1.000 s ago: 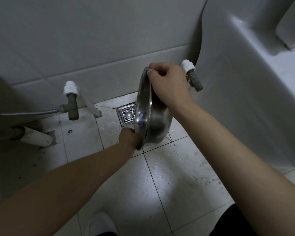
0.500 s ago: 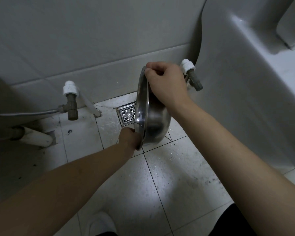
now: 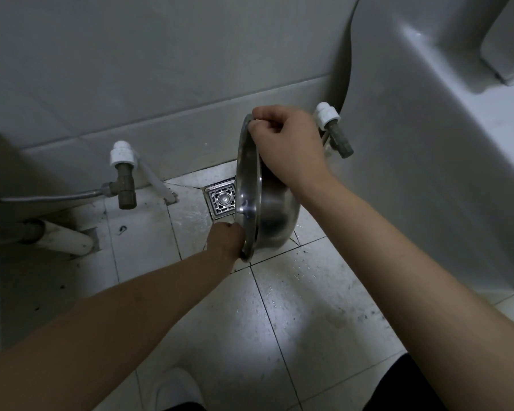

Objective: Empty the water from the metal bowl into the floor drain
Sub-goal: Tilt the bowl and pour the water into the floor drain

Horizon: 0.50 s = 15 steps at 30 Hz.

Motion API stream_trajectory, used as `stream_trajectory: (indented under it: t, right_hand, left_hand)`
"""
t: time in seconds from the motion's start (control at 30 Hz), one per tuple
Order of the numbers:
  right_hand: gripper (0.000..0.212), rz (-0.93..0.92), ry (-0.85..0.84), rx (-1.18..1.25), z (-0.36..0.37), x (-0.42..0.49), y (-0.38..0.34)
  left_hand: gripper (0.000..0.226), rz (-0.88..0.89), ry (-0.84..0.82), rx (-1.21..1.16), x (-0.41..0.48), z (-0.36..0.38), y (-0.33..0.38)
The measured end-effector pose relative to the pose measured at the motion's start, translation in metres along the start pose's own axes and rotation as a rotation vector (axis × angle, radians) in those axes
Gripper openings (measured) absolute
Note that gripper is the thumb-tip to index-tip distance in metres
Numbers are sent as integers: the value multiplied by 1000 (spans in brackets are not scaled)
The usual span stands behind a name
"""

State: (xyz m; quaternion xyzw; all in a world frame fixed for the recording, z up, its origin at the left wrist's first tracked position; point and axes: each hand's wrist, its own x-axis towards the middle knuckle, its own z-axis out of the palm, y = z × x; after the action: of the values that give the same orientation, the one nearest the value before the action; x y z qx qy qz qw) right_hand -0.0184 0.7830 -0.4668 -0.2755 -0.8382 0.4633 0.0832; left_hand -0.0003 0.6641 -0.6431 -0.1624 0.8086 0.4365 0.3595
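The metal bowl [image 3: 272,212] is held on edge, nearly vertical, with its mouth facing left toward the square steel floor drain [image 3: 222,201]. My right hand [image 3: 285,149] grips the top of the rim. My left hand [image 3: 226,240] grips the bottom of the rim, just in front of the drain. The bowl's rim overlaps the drain's right edge. I see no water inside the bowl; its inside is turned away from me. The floor tiles around the drain look wet.
A brass valve with a white cap [image 3: 124,176] and a hose stand left of the drain, with a white pipe [image 3: 63,237] on the floor below. Another capped valve [image 3: 333,129] sits behind the bowl. A white basin [image 3: 428,161] fills the right side. My white shoe [image 3: 175,387] shows below.
The bowl has tipped a little further upright and risen slightly. Both hands keep the same grip on the rim.
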Motion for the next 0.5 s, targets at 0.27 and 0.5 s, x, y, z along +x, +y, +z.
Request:
stream_trajectory:
  t: [0.27,0.5]
  right_hand:
    - [35,-4,-32,-7,-4,-4,-5]
    - [25,-33,23,-4,-6,-4,-5]
  left_hand:
    - [72,-113,-10,-259,0,-1,1]
    - [82,-146,-39,-412,-2,-8,4]
